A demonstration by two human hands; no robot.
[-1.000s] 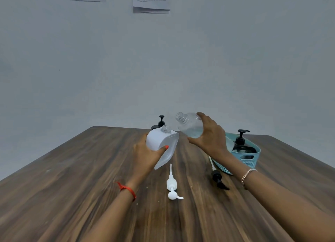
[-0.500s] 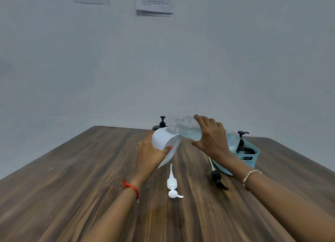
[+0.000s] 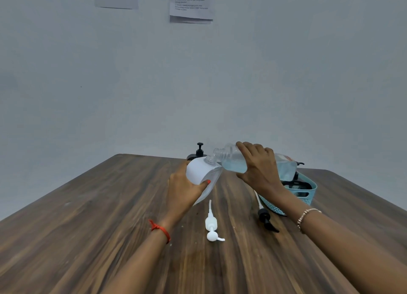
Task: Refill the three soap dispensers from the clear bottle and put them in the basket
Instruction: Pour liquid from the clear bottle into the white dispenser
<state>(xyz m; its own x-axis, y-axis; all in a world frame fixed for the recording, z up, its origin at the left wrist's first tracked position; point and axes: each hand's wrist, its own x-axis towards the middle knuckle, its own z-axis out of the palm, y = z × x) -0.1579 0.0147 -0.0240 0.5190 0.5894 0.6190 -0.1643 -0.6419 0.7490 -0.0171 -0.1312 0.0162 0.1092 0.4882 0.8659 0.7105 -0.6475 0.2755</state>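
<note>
You are working over a dark wood-grain worktop point(image 3: 88, 238) that is running back to a pale wall point(image 3: 198, 84). A white pump head point(image 3: 211, 224) is lying on it in front of you, its tube pointing away and its spout turning to the right. A black pump head point(image 3: 265, 219) is lying to its right, just beside a teal basket point(image 3: 309, 193) that is sitting toward the right side. A black dispenser point(image 3: 199, 153) is standing upright near the far edge.

Left hand point(image 3: 180, 190) and right hand point(image 3: 257, 170) close together — fingers point(image 3: 243, 149) curled in grips
</note>
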